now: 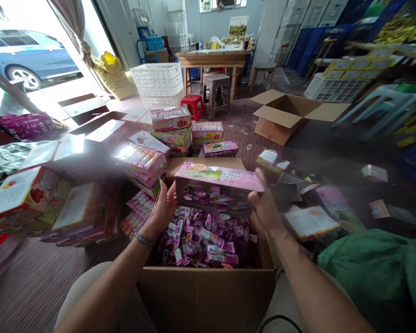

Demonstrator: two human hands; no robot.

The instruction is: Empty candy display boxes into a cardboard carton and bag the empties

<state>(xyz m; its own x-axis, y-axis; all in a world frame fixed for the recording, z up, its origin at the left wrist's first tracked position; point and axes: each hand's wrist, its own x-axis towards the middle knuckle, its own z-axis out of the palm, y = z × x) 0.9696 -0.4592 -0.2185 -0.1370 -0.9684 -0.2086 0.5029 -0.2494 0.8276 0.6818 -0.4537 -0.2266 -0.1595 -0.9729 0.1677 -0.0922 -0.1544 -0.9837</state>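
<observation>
Left hand [163, 208] and right hand [263, 203] both on pink display box [217, 182], one at each short end, fingers part open and pressed on the ends, so holding it between them, not a full wrap. Box tilted, open side toward camera, full of pink wrapped sachets, held just above cardboard carton [206, 296]. Carton top open, loose sachets [204, 240] heaped inside, near the rim, hands right over them. Beaded teal band [144, 239] on left wrist.

Carton has a flap up behind the held box, stacks of fruit-printed boxes [169, 118] close behind it. More boxes piled tight on left side, torn packaging [310, 222] and green sack [370, 277] crowd right side. Open room is mostly patterned floor [41, 286] left of carton, and floor around open empty cardboard box [280, 118] further ahead.

Labels: pink box shows citrus slice picture, others show strawberry and fruit art; printed words too small or blurred to read. Red stamped text on open box side also unreadable.

Further back: red stool [193, 104], grey plastic stool [217, 92], white plastic crate [157, 85], wooden table [211, 58].
</observation>
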